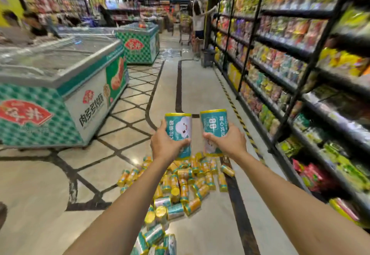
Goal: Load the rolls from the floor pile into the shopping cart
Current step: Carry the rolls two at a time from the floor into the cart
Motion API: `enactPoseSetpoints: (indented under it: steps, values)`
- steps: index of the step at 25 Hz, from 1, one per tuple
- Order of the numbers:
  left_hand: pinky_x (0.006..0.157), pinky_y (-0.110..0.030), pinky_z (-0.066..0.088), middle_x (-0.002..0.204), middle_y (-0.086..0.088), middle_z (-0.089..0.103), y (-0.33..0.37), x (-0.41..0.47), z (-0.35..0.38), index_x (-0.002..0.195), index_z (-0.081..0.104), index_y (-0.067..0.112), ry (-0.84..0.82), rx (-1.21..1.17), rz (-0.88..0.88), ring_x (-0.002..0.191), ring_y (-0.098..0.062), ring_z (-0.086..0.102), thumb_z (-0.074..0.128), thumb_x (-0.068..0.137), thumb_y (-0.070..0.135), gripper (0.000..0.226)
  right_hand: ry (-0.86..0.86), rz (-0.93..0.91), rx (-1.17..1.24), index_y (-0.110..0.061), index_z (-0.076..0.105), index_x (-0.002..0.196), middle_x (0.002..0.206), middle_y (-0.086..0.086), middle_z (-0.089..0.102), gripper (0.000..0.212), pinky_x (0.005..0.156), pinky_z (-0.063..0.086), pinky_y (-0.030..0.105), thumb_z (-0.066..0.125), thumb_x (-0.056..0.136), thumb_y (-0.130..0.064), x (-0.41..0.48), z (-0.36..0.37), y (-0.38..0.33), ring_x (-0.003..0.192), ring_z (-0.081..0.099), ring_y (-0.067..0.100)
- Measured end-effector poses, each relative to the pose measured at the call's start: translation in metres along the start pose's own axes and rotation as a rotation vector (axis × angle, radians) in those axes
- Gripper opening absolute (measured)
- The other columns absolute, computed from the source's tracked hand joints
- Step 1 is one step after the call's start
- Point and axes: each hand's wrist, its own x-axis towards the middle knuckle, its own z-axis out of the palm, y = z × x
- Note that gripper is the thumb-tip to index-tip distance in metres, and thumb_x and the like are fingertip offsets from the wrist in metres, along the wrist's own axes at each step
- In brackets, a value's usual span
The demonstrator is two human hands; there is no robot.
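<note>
My left hand [166, 144] grips an upright teal roll [180, 128] with a yellow rim and a white cloud face. Beside it, my right hand [228, 140] grips a second teal roll [213, 122] printed with "80". Both rolls are held side by side at arm's length above the aisle floor. Below my arms, a pile of several yellow and teal rolls [186, 184] lies scattered on the tiles, reaching down to the bottom edge of the view. A shopping cart [185, 32] stands far down the aisle; I see no cart near me.
A teal chest freezer [60, 94] stands on the left, with a second freezer [140, 42] behind it. Tall black shelves [290, 64] full of snack packets line the right side. A person [199, 14] reaches into the shelves far ahead. The tiled aisle runs between.
</note>
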Motion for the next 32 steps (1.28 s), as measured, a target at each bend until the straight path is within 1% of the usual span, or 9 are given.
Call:
enactPoseSetpoints:
  steps: [3,6,8,11,15,20,24,29,32]
  values:
    - [0.077,-0.027,0.050,0.103,0.000,0.068,0.035,0.006,-0.001,0.118,0.057,0.016,-0.086,-0.050,0.116,0.092,-0.017,0.064,0.089,0.055,0.035,0.073,0.126,0.049,0.051,-0.020,0.060,0.102,0.098,0.000,0.069,0.066,0.080,0.053,0.035,0.079,0.055,-0.062,-0.013,-0.032,-0.012,0.093,0.064,0.020]
    - [0.088,-0.040,0.054,0.114,-0.002,0.066,0.065,-0.003,0.008,0.136,0.048,0.017,-0.222,-0.079,0.206,0.102,-0.019,0.063,0.089,0.054,0.041,0.094,0.289,0.112,0.108,-0.026,0.057,0.096,0.092,-0.006,0.067,0.054,0.079,0.055,0.037,0.081,0.058,-0.056,-0.042,-0.073,-0.015,0.087,0.065,0.015]
    - [0.088,-0.042,0.054,0.119,-0.003,0.065,0.087,-0.021,0.019,0.138,0.046,0.016,-0.309,-0.135,0.265,0.105,-0.021,0.063,0.089,0.054,0.041,0.097,0.395,0.148,0.101,-0.027,0.055,0.098,0.092,-0.008,0.064,0.050,0.075,0.054,0.031,0.082,0.063,-0.051,-0.066,-0.102,-0.012,0.085,0.063,0.011]
    - [0.089,-0.041,0.054,0.120,-0.001,0.063,0.122,-0.071,0.040,0.138,0.046,0.014,-0.451,-0.210,0.342,0.106,-0.019,0.061,0.089,0.059,0.033,0.092,0.535,0.212,0.063,-0.025,0.059,0.105,0.099,-0.006,0.067,0.055,0.079,0.056,0.035,0.081,0.063,-0.051,-0.113,-0.152,0.006,0.089,0.064,0.012]
    - [0.086,-0.044,0.056,0.114,0.001,0.065,0.165,-0.160,0.078,0.132,0.048,0.022,-0.701,-0.302,0.426,0.107,-0.020,0.061,0.088,0.049,0.047,0.096,0.722,0.343,0.002,-0.024,0.059,0.107,0.098,-0.007,0.068,0.059,0.078,0.056,0.034,0.080,0.062,-0.055,-0.199,-0.229,0.039,0.089,0.065,0.012]
    - [0.085,-0.035,0.055,0.112,0.000,0.065,0.216,-0.283,0.103,0.137,0.046,0.014,-0.962,-0.347,0.525,0.098,-0.017,0.063,0.090,0.059,0.034,0.092,0.952,0.513,-0.040,-0.027,0.059,0.103,0.097,-0.007,0.069,0.050,0.080,0.056,0.035,0.082,0.064,-0.048,-0.314,-0.309,0.077,0.090,0.066,0.013]
    - [0.072,-0.024,0.045,0.098,0.001,0.064,0.246,-0.392,0.115,0.124,0.053,0.014,-1.122,-0.392,0.600,0.082,-0.012,0.056,0.087,0.065,0.026,0.069,1.076,0.598,-0.087,-0.027,0.060,0.103,0.092,-0.009,0.068,0.046,0.068,0.048,0.024,0.080,0.068,-0.048,-0.409,-0.366,0.104,0.085,0.064,0.010]
    - [0.081,-0.031,0.051,0.105,0.000,0.065,0.265,-0.506,0.131,0.124,0.054,0.015,-1.234,-0.390,0.640,0.089,-0.018,0.059,0.088,0.064,0.026,0.070,1.145,0.724,-0.087,-0.026,0.062,0.102,0.094,-0.006,0.070,0.058,0.076,0.056,0.034,0.078,0.057,-0.059,-0.499,-0.417,0.146,0.087,0.066,0.014]
    - [0.082,-0.039,0.054,0.106,-0.003,0.067,0.270,-0.562,0.150,0.121,0.055,0.017,-1.295,-0.361,0.669,0.096,-0.025,0.064,0.088,0.061,0.030,0.070,1.155,0.799,-0.086,-0.020,0.059,0.104,0.097,-0.004,0.067,0.058,0.076,0.054,0.033,0.081,0.062,-0.054,-0.541,-0.440,0.173,0.088,0.064,0.015]
